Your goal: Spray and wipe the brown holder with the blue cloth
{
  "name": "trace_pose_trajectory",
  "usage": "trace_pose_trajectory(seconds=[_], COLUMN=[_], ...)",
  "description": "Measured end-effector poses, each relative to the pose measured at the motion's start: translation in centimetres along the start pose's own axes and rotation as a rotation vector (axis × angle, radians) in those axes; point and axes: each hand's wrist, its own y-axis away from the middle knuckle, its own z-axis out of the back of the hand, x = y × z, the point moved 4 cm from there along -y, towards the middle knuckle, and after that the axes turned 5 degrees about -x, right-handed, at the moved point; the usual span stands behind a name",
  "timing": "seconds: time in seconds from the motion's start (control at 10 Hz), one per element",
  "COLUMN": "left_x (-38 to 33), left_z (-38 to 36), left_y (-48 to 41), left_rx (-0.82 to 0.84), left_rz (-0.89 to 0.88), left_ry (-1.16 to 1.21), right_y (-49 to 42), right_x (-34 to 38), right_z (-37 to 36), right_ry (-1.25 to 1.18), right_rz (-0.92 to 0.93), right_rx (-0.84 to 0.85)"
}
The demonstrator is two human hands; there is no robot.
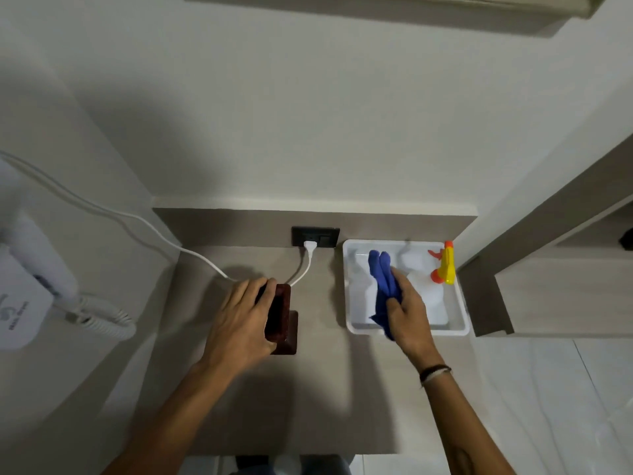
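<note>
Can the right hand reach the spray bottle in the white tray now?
Probably not freely: the right hand already holds the blue cloth over the white tray. The spray bottle lies just beyond, unblocked.

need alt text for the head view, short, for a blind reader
Seen from above, a person's left hand grips a brown holder on a counter while the right hand holds a blue cloth over a white tray. A spray bottle lies in the tray.
</note>
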Motion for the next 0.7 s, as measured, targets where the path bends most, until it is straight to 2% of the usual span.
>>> trace_pose_trajectory(seconds=[0.1, 0.2, 0.3, 0.5, 0.7], left_x=[-0.7, -1.1, -1.5, -1.9, -1.8], left_z=[-0.6, -1.2, -1.6, -1.8, -2.0], left_y=[0.0, 0.2, 0.6, 1.0, 0.9], left_rx=[-0.012, -0.017, -0.015, -0.088, -0.124], left_rz=[-0.015, -0.014, -0.004, -0.006, 0.010], left_ry=[0.012, 0.023, 0.020, -0.065, -0.058], right_y=[-3.9, -5.4, -4.7, -4.1, -1.9], right_x=[0.2, -2.0, -5.2, -4.9, -0.5], right_z=[-1.0, -4.3, -6.7, -6.8, -7.0], right_ry=[0.273, 0.535, 0.768, 0.826, 0.790], right_rz=[0.135, 0.179, 0.114, 0.155, 0.358], right_rx=[0.049, 0.357, 0.609, 0.542, 0.322])
